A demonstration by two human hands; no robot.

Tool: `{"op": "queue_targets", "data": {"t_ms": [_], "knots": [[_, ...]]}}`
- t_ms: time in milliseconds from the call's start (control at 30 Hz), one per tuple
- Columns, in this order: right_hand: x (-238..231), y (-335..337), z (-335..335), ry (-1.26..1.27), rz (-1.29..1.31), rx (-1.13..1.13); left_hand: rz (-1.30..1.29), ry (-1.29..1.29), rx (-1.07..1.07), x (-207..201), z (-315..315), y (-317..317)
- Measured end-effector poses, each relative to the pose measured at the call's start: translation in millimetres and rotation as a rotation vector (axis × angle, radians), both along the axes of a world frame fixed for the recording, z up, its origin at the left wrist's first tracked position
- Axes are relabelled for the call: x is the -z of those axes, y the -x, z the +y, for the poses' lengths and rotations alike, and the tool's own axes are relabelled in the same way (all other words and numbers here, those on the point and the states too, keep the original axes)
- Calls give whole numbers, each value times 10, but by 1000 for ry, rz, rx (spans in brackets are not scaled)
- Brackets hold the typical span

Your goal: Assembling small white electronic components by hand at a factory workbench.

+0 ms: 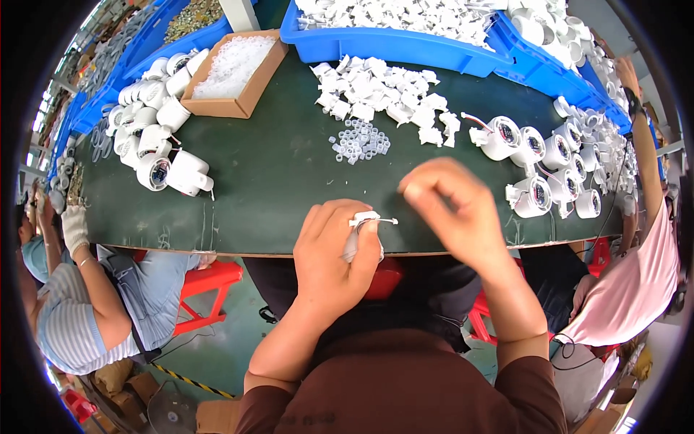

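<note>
My left hand (329, 253) is wrapped round a small white plastic housing (353, 246) at the table's near edge. From the housing's top a thin white lead (387, 220) sticks out to the right; my fingers hide most of the body. To its right, my right hand (455, 213) hovers apart from the housing, slightly blurred. Its thumb and forefinger tips meet in a pinch, and I cannot make out anything between them. Beyond both hands lie a small heap of clear plastic rings (359, 141) and a pile of white plastic clips (376, 90).
White round housings stand grouped at left (189, 172) and right (531, 197), some showing circuit boards. A cardboard box (223, 107) holds clear pieces. Blue bins (397, 49) line the back of the green table (267, 173). A gloved co-worker's hand (74, 228) is at far left; another person sits at right.
</note>
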State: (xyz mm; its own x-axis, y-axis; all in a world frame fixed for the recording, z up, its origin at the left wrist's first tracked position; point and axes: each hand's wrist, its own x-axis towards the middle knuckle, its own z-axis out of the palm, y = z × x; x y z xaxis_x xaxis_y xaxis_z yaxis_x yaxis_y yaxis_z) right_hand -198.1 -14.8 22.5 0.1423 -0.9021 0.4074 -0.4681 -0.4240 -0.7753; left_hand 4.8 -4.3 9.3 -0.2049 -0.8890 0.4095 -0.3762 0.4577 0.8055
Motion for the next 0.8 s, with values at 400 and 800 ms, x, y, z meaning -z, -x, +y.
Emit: {"op": "queue_targets", "data": {"t_ms": [400,800], "knots": [[116,240,-540,276,582,226,18,-34,14,37,19,-57],[40,-199,106,-381,-670,-184,340,-350,290,13,42,-83]]}}
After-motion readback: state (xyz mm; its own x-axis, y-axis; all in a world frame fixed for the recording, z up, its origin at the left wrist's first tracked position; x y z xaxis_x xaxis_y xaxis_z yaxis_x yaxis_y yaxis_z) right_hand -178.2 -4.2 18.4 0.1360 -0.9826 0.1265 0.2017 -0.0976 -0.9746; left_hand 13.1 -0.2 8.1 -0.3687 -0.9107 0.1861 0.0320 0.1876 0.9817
